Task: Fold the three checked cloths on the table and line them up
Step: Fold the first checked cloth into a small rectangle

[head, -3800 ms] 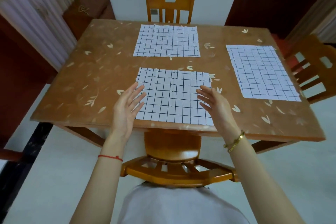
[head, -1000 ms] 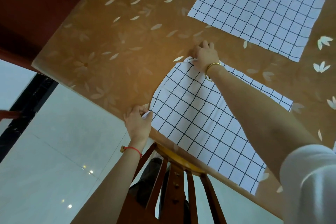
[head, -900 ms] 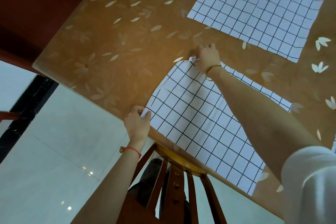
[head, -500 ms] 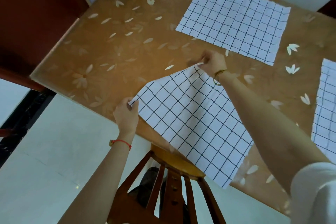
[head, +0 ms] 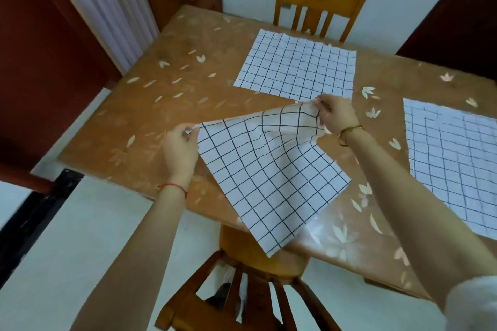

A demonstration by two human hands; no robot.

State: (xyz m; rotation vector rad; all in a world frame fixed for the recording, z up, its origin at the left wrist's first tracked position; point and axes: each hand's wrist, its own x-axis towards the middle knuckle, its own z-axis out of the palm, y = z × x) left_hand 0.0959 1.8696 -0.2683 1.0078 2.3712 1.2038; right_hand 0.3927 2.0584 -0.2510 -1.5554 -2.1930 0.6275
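A brown table [head: 150, 126] printed with pale leaves stands between a far chair [head: 317, 5] and a near chair [head: 242, 279]. The left hand [head: 178, 150] and right hand [head: 336, 115] each pinch a corner of the near cloth [head: 269, 177], holding it raised; its low corner seems to overhang the near table edge. The far cloth [head: 295, 67] and right cloth [head: 454, 158] lie flat and apart, with bare tabletop on the left

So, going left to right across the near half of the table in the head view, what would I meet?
The left hand → lifted cloth → right hand → flat cloth at the right edge.
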